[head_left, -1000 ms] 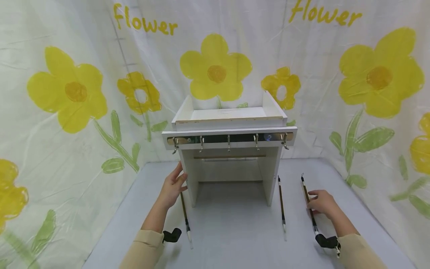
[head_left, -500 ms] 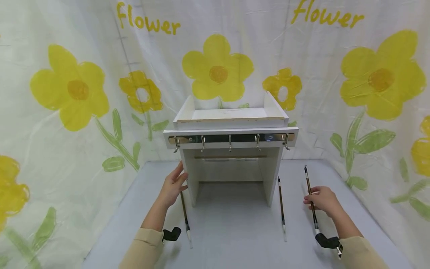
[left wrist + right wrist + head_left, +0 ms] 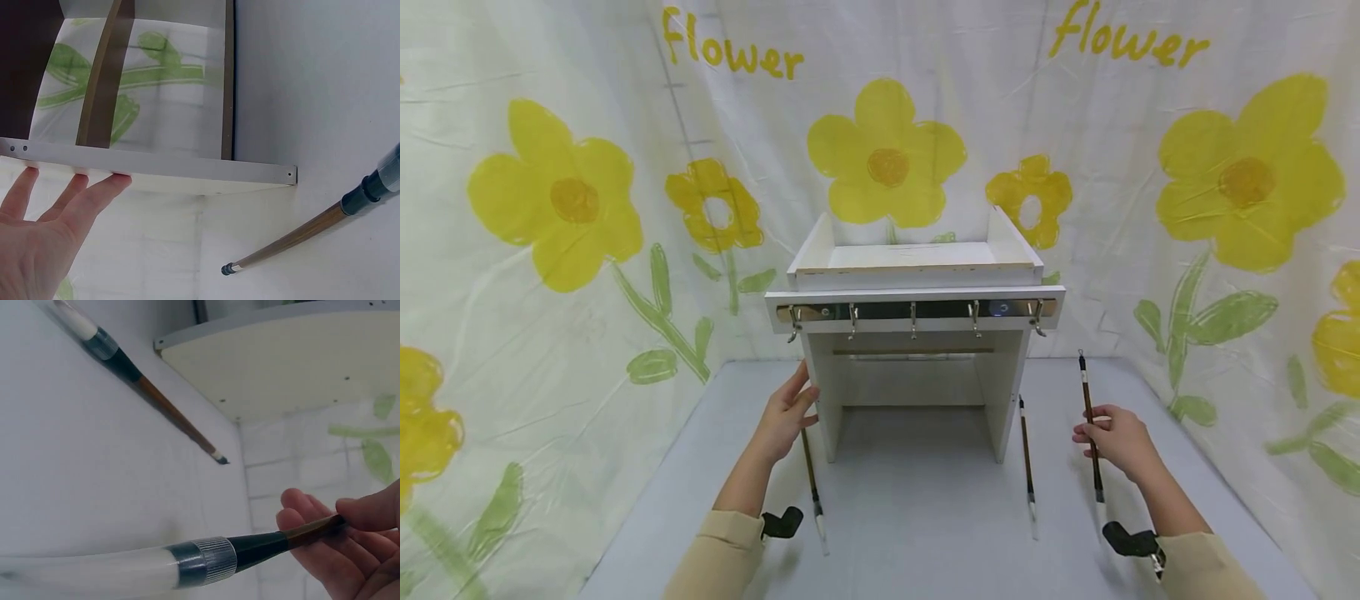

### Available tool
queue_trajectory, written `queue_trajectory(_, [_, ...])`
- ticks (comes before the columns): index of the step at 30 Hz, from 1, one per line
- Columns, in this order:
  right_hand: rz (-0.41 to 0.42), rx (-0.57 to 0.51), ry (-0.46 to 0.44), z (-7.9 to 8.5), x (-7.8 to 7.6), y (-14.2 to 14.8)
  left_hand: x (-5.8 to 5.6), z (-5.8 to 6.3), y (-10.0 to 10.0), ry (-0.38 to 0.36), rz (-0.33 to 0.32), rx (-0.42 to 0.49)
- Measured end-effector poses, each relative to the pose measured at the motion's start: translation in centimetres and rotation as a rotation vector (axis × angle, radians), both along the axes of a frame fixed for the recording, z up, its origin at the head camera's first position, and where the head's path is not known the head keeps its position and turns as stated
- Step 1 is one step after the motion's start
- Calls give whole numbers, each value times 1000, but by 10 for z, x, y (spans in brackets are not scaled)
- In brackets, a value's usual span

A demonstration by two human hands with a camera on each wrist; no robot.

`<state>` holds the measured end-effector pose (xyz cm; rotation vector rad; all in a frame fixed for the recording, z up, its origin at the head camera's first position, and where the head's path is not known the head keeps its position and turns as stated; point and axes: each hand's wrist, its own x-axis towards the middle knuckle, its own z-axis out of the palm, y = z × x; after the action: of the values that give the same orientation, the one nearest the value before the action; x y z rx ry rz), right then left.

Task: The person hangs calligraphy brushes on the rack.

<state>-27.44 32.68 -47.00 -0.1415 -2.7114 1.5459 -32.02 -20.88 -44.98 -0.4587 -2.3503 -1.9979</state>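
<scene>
My right hand (image 3: pixel 1116 437) pinches a calligraphy brush (image 3: pixel 1088 417) by its brown handle, between thumb and fingers. The loop end points up and away; in the right wrist view the white-capped tip of that brush (image 3: pixel 206 561) points left, toward the camera side. My left hand (image 3: pixel 784 421) rests its straight fingertips against the left side panel of a white wooden rack (image 3: pixel 913 312). In the left wrist view the fingertips (image 3: pixel 119 180) touch the panel's edge. Along the rack's front runs a metal strip with several hooks (image 3: pixel 913 319).
A second calligraphy brush (image 3: pixel 1027 458) lies on the white table (image 3: pixel 917 533) just right of the rack. A third brush (image 3: pixel 813 483) lies on the left, partly behind my left hand. Behind the rack hangs a flower-printed curtain (image 3: pixel 887 50).
My right hand has taken hold of the rightmost brush and lifted it, moving it slightly forward and left. The left hand stays in place against the rack.
</scene>
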Motion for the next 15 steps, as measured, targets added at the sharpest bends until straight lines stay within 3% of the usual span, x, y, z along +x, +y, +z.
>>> queue_trajectory(9, [-35,43,117,8,11,-6,6,1,1,-28,-1,29])
queue_trajectory(15, [-45,42,214,20,15,-15,4,1,0,-19,-8,36])
